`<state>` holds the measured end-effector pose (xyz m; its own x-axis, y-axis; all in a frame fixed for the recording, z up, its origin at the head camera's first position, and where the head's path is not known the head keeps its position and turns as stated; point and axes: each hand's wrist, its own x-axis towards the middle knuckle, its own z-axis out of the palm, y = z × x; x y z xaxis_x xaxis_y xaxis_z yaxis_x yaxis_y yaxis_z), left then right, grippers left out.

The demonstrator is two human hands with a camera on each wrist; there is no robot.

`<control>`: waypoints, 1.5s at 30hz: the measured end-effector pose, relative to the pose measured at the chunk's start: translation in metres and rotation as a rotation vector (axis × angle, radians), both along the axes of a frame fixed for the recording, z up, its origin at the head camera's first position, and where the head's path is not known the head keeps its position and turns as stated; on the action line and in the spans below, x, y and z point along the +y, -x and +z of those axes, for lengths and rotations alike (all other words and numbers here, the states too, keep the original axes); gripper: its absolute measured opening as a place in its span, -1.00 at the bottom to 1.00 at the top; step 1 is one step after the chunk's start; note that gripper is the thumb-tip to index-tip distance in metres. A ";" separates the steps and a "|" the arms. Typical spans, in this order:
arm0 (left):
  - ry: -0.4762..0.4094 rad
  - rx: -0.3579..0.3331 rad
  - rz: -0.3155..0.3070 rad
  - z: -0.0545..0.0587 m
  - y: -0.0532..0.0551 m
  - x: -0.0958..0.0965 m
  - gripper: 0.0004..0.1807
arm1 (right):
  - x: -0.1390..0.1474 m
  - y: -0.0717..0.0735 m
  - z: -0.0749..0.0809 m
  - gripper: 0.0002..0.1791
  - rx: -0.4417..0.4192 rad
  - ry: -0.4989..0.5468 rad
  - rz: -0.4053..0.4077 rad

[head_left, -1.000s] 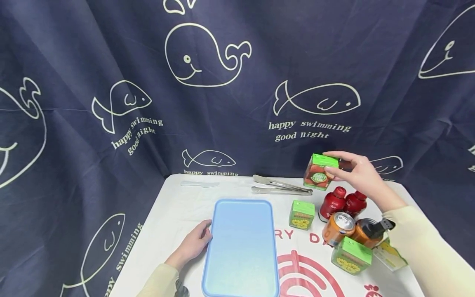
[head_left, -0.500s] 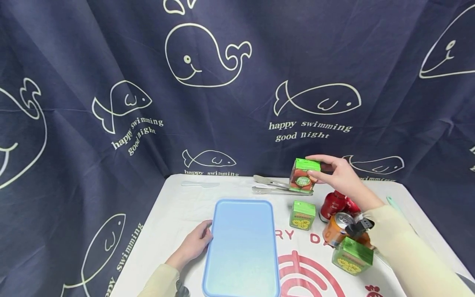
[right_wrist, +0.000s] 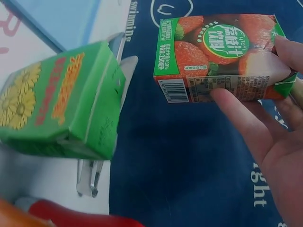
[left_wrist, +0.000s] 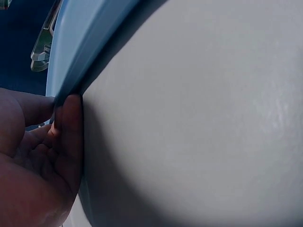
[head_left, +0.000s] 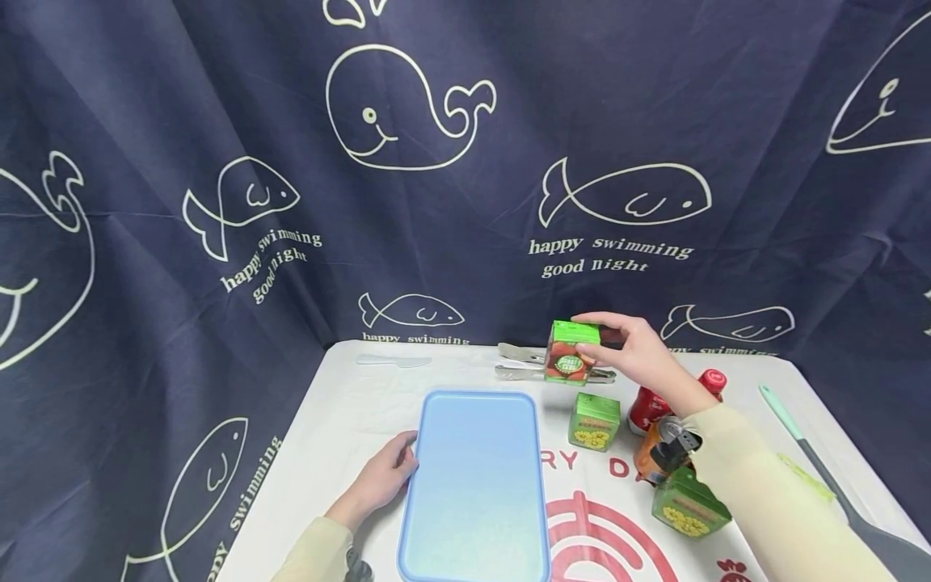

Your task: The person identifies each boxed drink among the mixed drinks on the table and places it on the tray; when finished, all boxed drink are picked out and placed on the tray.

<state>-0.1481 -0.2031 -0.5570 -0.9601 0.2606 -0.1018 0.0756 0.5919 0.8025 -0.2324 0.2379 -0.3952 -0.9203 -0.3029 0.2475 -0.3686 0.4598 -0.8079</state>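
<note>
My right hand [head_left: 624,347] grips a litchi juice carton [right_wrist: 215,59] with a green top and red fruit pictures, thumb and fingers on its sides. In the head view this juice carton [head_left: 566,364] is held up in front of the metal tongs [head_left: 515,373], partly covering them. A green drink carton with yellow flowers [head_left: 594,423] stands just below it. My left hand [head_left: 380,475] holds the left rim of a light blue tray [head_left: 414,517]. In the left wrist view, its thumb and fingers pinch the edge of that tray [left_wrist: 94,42].
Under the right forearm are red bottles [head_left: 647,408], an orange can [head_left: 647,459] and another green flower carton [head_left: 689,505]. At the right edge lies a spatula [head_left: 818,465] with a mint handle. A pale knife [head_left: 393,360] lies at the back left, before the dark curtain [head_left: 436,242].
My right hand has carried the litchi juice carton leftward and slightly down, from above the red bottles to in front of the tongs. My left hand and the tray have stayed still.
</note>
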 end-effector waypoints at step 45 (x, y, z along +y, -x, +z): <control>0.025 0.021 0.011 0.001 -0.001 0.000 -0.48 | -0.140 0.015 -0.082 -0.55 -0.036 0.091 0.238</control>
